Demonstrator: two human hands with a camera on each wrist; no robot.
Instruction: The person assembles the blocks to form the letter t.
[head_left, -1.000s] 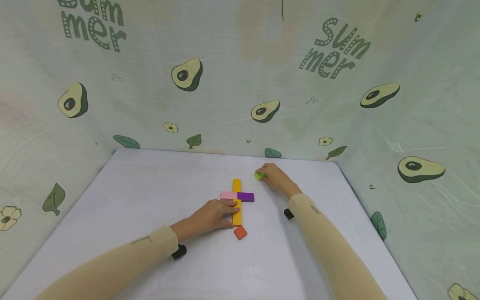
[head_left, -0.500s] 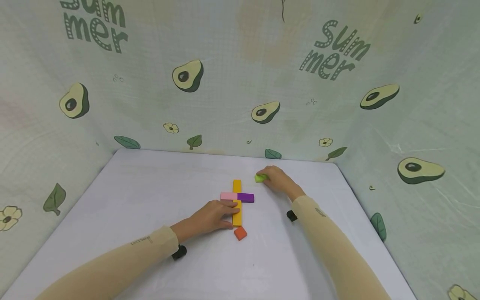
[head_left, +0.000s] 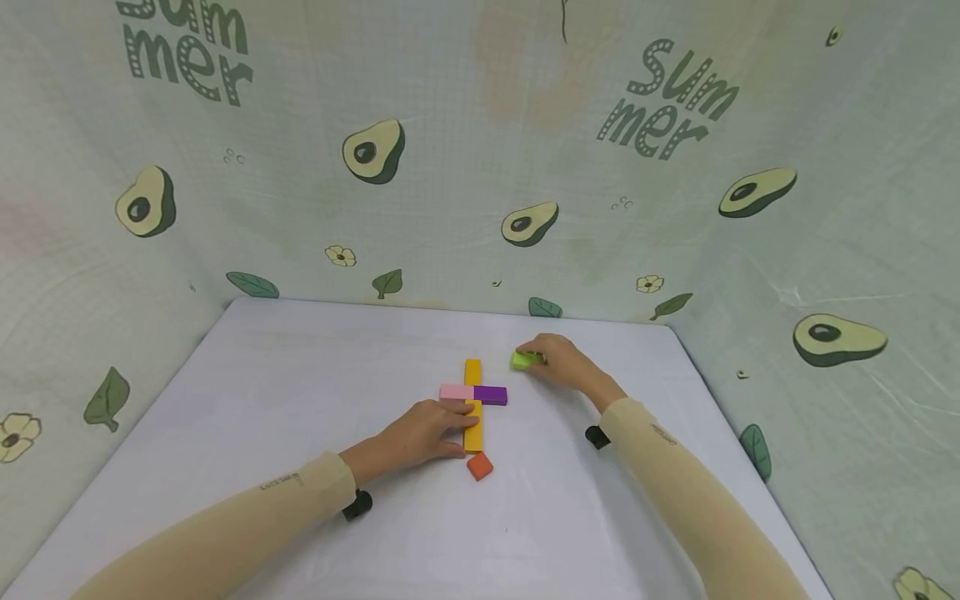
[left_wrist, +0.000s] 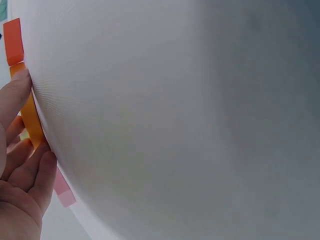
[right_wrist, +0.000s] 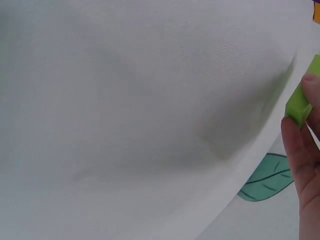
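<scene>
My left hand holds the nearer yellow block on the table, thumb by its near end and fingertips toward its far end; the left wrist view shows this grip on the same block. Beyond it, a pink block and a purple block lie end to end crosswise, with a second yellow block behind them. An orange-red block sits turned at the near end. To the far right, my right hand pinches a lime green block between thumb and fingers.
A white table carries the blocks. Cloth printed with avocados, leaves and lettering hangs behind it and on both sides. Each wrist wears a small black device, such as the left one.
My right hand has shifted slightly right and nearer with the lime green block, and more of the block now shows. The left hand and the laid blocks have stayed in place.
</scene>
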